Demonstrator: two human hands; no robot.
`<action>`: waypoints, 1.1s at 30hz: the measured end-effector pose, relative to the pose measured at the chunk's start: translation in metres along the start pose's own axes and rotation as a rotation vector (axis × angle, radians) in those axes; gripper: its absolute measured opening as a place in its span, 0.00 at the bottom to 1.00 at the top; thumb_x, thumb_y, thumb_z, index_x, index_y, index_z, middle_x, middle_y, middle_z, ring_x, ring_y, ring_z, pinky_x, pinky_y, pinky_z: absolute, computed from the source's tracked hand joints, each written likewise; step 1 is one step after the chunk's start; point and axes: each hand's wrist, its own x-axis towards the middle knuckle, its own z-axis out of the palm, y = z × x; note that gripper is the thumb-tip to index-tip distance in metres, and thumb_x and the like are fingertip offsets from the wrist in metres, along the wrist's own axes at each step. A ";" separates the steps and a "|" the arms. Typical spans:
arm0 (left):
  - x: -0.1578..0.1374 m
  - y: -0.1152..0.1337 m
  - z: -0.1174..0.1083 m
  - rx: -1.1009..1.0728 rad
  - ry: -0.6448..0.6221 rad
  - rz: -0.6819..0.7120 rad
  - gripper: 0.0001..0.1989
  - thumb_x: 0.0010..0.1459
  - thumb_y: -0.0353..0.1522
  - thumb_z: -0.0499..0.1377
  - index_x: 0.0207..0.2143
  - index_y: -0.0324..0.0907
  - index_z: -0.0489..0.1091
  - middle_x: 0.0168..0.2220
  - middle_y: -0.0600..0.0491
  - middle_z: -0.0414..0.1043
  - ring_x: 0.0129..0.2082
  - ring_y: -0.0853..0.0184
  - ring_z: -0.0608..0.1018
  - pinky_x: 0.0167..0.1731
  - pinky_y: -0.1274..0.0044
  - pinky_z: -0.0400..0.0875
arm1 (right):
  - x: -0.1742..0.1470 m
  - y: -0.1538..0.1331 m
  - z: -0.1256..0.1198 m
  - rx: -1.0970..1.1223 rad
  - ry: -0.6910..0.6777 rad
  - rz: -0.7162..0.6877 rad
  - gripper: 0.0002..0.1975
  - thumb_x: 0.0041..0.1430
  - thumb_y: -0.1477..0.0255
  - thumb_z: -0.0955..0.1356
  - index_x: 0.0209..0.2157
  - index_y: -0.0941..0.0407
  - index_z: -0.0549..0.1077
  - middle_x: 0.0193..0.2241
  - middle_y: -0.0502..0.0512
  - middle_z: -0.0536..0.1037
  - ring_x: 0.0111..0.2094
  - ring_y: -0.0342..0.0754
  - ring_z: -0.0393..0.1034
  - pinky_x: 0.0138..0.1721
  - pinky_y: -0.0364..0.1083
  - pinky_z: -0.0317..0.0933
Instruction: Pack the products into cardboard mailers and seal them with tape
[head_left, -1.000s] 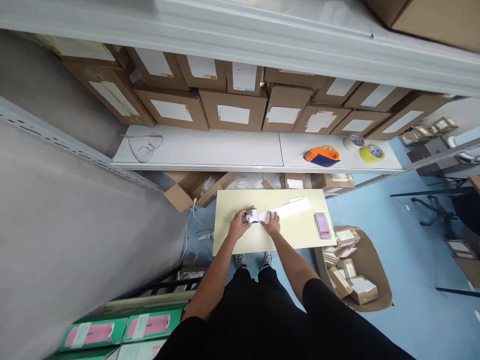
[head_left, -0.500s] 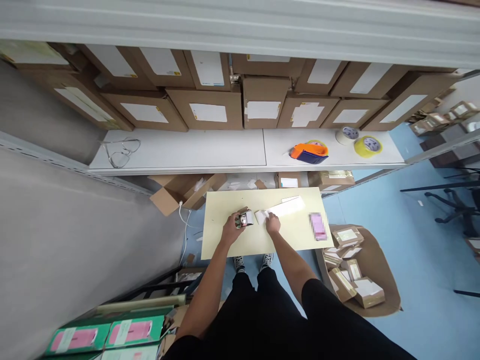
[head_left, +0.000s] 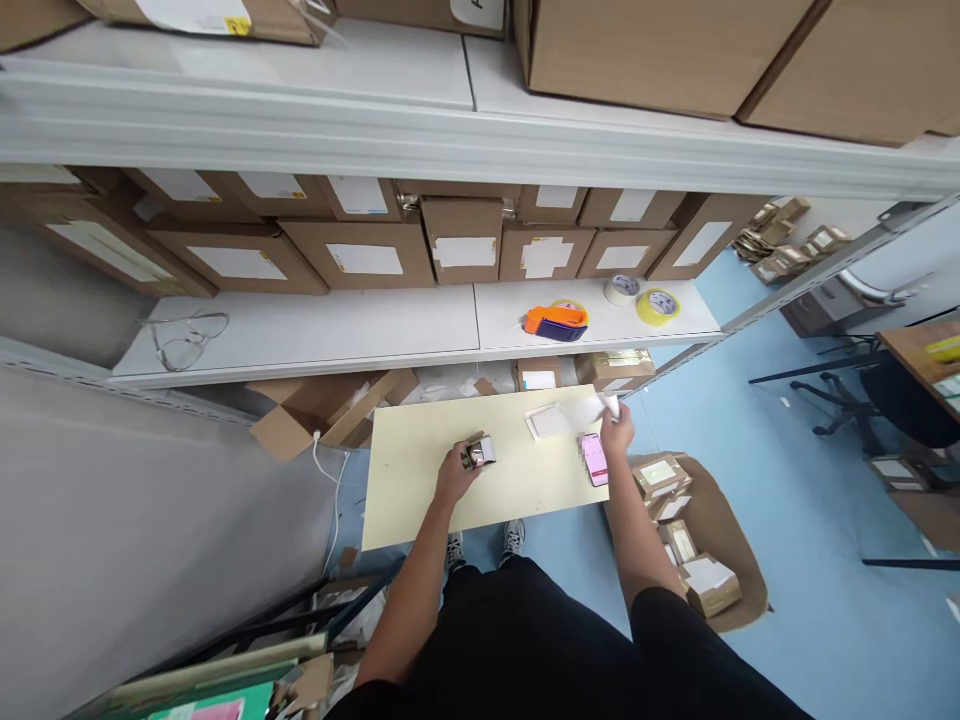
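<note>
On the cream tabletop (head_left: 401, 470): a small box (head_left: 484, 452) is sitting near the middle, and that's our clock's centre.
Left hand (head_left: 453, 475): coming in from eight o'clock, it's holding the box, fingers curling around its side.
Right hand (head_left: 618, 436): out towards three o'clock, it's pinching the end of a white paper strip (head_left: 553, 421).
Paper strip: it's stretching from two o'clock towards the right hand.
Phone (head_left: 595, 462): lying at three o'clock, its pink screen is glowing just beside the right hand.
Shelf (head_left: 337, 325): an orange-and-blue tape dispenser (head_left: 556, 322) is resting up at one o'clock.
Carton (head_left: 724, 520): down at four o'clock, off the tabletop, it's holding several taped parcels (head_left: 681, 540).
</note>
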 end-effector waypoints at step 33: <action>-0.020 0.013 0.008 0.025 0.061 -0.087 0.35 0.50 0.34 0.71 0.59 0.44 0.63 0.51 0.45 0.79 0.49 0.53 0.81 0.51 0.63 0.75 | -0.189 -0.098 0.103 0.101 -0.904 -0.376 0.27 0.65 0.64 0.70 0.64 0.49 0.68 0.58 0.58 0.78 0.56 0.56 0.75 0.56 0.52 0.68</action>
